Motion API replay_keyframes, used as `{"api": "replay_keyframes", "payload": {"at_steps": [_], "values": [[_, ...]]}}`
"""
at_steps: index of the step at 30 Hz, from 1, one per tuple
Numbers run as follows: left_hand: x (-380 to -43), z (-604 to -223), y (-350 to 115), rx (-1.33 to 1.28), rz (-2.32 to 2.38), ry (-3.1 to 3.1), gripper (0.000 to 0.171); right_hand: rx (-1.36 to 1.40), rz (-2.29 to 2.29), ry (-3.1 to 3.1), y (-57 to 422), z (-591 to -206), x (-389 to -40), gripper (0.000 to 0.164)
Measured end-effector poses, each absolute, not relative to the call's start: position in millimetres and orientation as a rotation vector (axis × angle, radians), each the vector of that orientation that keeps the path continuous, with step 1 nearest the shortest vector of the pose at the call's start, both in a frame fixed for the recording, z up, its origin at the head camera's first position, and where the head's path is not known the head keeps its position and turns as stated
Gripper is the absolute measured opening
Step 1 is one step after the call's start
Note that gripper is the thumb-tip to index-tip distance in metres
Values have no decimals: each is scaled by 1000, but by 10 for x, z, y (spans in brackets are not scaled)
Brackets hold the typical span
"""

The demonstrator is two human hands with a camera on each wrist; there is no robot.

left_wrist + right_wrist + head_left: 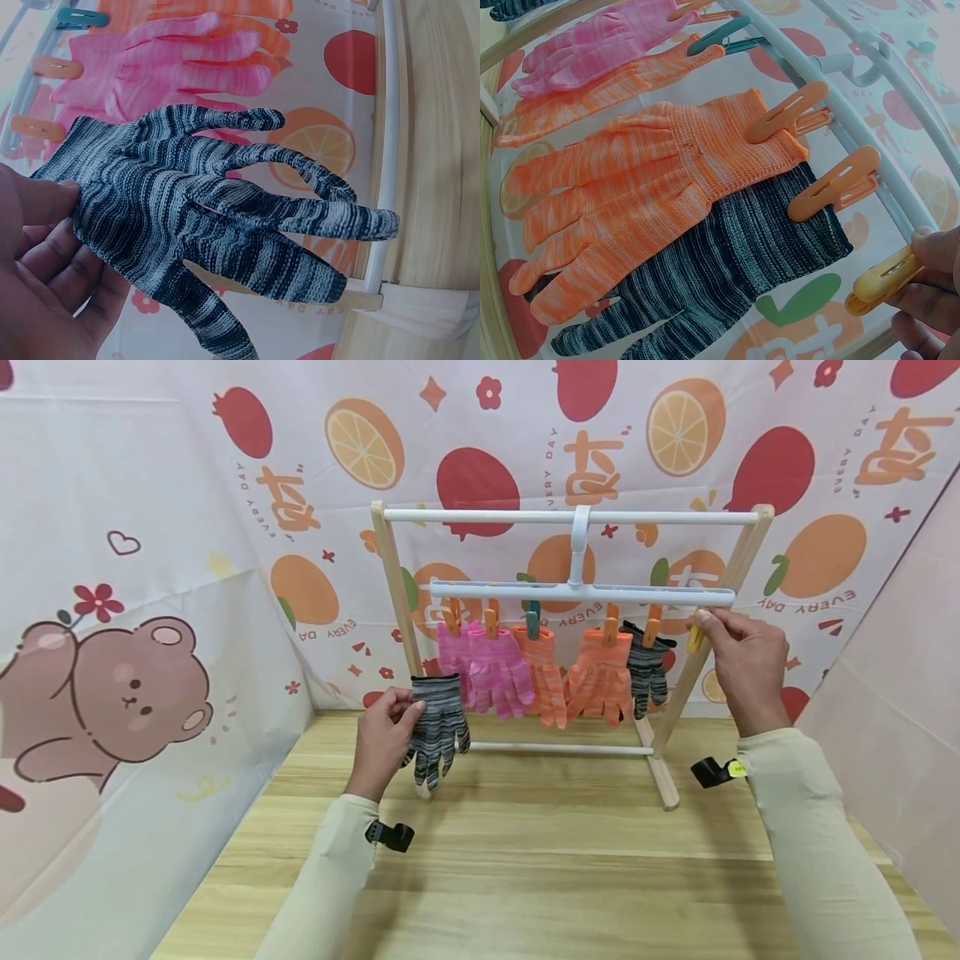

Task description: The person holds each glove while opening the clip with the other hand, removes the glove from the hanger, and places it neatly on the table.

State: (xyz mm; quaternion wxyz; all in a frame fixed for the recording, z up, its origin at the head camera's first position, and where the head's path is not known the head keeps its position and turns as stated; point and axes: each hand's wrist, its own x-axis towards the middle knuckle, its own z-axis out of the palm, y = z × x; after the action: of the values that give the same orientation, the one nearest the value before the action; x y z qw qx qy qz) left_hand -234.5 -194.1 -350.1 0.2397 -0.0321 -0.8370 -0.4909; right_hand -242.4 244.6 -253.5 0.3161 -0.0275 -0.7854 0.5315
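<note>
My left hand (382, 739) pinches a grey-and-black striped knit glove (438, 727) by its cuff, the glove's fingers hanging down in front of the rack's left post. In the left wrist view the striped glove (172, 187) spreads across the frame. With thumb and fingers, my right hand (746, 664) pinches a yellow clothespin (696, 637) at the right end of the white hanger (660, 595). Nothing hangs from that clothespin (885, 277). Beside it, an orange clothespin (836, 184) grips another striped glove (742, 240).
A wooden rack (393, 585) with white bars carries the hanger. Pink gloves (498, 672) and orange gloves (603, 672) hang from it by orange clothespins and a green clothespin (533, 620). Beneath is a wood-grain table (540, 860); a fruit-print cloth (480, 435) stands behind.
</note>
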Motion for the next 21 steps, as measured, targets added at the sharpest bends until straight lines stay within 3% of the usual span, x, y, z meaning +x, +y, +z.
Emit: {"api": "replay_keyframes", "payload": {"at_steps": [21], "values": [[-2337,-3630,-2121,4,-1346,-2345,23,-72,1415,-2065,2447,-2540,-2431,43]]}}
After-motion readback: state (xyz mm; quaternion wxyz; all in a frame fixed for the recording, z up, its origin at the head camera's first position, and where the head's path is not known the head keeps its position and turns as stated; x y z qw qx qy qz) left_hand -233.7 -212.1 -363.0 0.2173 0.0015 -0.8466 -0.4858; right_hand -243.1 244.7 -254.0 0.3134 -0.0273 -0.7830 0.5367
